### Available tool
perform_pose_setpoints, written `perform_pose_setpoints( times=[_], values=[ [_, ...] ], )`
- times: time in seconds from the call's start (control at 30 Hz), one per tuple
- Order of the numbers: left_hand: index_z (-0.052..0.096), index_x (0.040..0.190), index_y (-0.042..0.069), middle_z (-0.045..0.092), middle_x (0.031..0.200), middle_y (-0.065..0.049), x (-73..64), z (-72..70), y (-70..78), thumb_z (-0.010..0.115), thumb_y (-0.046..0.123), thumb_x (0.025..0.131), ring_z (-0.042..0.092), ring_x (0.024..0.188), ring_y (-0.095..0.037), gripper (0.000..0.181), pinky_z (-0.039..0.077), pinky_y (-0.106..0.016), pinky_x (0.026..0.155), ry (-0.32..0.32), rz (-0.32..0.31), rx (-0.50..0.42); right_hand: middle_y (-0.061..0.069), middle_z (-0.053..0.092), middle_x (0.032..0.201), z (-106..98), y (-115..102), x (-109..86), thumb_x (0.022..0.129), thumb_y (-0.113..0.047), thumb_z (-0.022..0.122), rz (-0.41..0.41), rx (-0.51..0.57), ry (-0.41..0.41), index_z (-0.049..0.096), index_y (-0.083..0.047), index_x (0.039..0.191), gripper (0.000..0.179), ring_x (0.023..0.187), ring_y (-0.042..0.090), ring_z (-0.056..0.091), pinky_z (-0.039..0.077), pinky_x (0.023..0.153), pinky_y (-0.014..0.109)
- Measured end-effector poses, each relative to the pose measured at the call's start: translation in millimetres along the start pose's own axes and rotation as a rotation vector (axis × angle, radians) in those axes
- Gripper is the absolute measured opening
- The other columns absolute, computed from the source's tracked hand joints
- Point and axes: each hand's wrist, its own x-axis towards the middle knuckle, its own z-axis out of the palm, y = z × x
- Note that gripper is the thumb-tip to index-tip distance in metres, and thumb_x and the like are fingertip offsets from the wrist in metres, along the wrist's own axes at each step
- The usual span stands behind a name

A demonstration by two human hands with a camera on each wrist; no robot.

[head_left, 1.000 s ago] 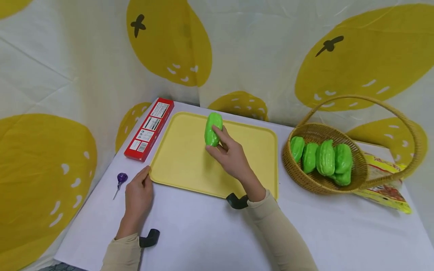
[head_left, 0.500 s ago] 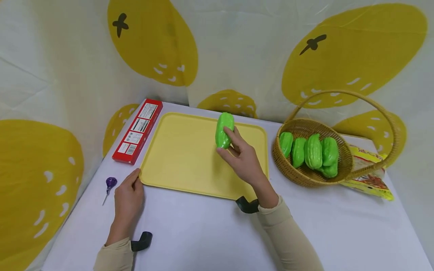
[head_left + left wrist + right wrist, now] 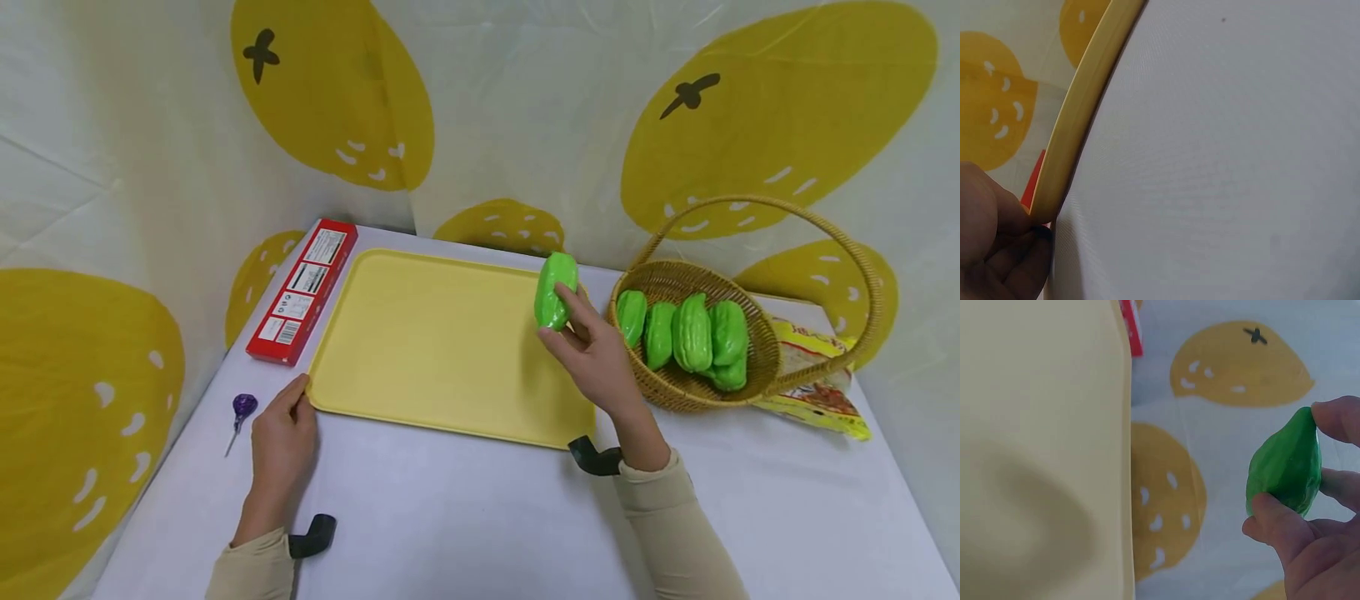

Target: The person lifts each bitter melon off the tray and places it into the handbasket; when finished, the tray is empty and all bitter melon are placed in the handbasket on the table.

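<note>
My right hand (image 3: 596,358) holds a glossy green ridged fruit (image 3: 557,292) between thumb and fingers, raised over the right end of the yellow tray (image 3: 427,333). In the right wrist view the same fruit (image 3: 1285,465) tapers to a point by the thumb, with fingertips pressed along its side. My left hand (image 3: 283,437) pinches the tray's near left corner, and the left wrist view shows the thumb and fingers closed at the tray's rim (image 3: 1079,100). Several similar green fruits (image 3: 692,333) lie in the wicker basket (image 3: 675,396) right of the tray.
A red box (image 3: 302,292) lies along the tray's left side. Near my left hand is a purple lollipop (image 3: 243,408). Behind the basket's tall handle (image 3: 862,258) lies a yellow food packet (image 3: 817,392). A fruit-print curtain (image 3: 517,125) hangs behind the white table (image 3: 465,517).
My right hand has carried the green fruit rightwards across the tray toward the basket. The left hand stays at the tray corner. The head view has shifted slightly.
</note>
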Motion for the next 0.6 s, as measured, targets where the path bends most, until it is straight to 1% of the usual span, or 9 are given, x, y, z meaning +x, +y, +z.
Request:
perform_pose_setpoints(
  times=[0.07,0.1,0.2,0.3,0.43,0.47,0.6],
  values=[
    [0.044,0.154,0.009,0.050,0.156,-0.014,0.3,-0.7,-0.4,0.048,0.013,0.108,0.047,0.145,-0.035,0.046,0.048,-0.052,0.112,0.002,0.000,-0.002,0.015,0.018,0.170,-11,3,-1.6,0.100,-0.011,0.064,0.015,-0.023,0.027,0.035,-0.012,0.159,0.066,0.148,0.036,0.040,0.049,0.100,0.008],
    [0.044,0.154,0.009,0.050,0.156,-0.014,0.5,-1.2,-0.7,0.048,0.013,0.108,0.048,0.145,-0.035,0.046,0.048,-0.052,0.112,0.004,0.001,-0.001,0.016,0.019,0.169,-17,5,-2.5,0.100,-0.011,0.064,0.024,-0.034,0.044,0.035,-0.013,0.159,0.065,0.147,0.038,0.040,0.050,0.098,0.007],
    [0.046,0.152,0.008,0.052,0.155,-0.015,0.7,-1.9,-1.8,0.049,0.012,0.107,0.049,0.144,-0.035,0.045,0.048,-0.052,0.112,0.019,0.023,0.007,0.019,0.030,0.166,-33,7,-6.7,0.100,-0.011,0.064,0.039,-0.093,0.103,0.037,-0.013,0.159,0.064,0.141,0.042,0.046,0.051,0.093,0.005],
    [0.048,0.151,0.007,0.053,0.153,-0.015,0.9,-2.7,-3.1,0.050,0.011,0.107,0.050,0.143,-0.035,0.045,0.048,-0.052,0.112,0.036,0.046,0.012,0.019,0.036,0.162,-46,10,-9.2,0.099,-0.012,0.065,0.055,-0.145,0.152,0.040,-0.013,0.158,0.064,0.140,0.043,0.048,0.050,0.090,0.003],
    [0.048,0.151,0.006,0.053,0.153,-0.015,1.1,-1.9,-3.4,0.049,0.011,0.107,0.050,0.143,-0.035,0.045,0.048,-0.052,0.112,0.032,0.054,0.008,0.019,0.037,0.162,-60,17,-13.3,0.097,-0.013,0.068,0.080,-0.216,0.200,0.042,-0.013,0.157,0.065,0.138,0.042,0.048,0.048,0.089,0.001],
    [0.048,0.151,0.006,0.053,0.153,-0.016,1.1,-1.8,-3.4,0.049,0.011,0.107,0.050,0.143,-0.035,0.044,0.048,-0.052,0.112,0.031,0.054,0.009,0.019,0.040,0.161,-63,19,-14.5,0.097,-0.014,0.068,0.086,-0.238,0.211,0.042,-0.014,0.156,0.065,0.136,0.039,0.051,0.048,0.088,0.000],
    [0.048,0.151,0.006,0.053,0.153,-0.016,0.9,-0.9,-3.6,0.049,0.011,0.107,0.050,0.143,-0.036,0.044,0.048,-0.052,0.112,0.033,0.053,0.010,0.020,0.038,0.161,-75,27,-17.9,0.097,-0.017,0.068,0.116,-0.273,0.224,0.040,-0.017,0.158,0.066,0.135,0.042,0.051,0.046,0.085,-0.001]
  ],
)
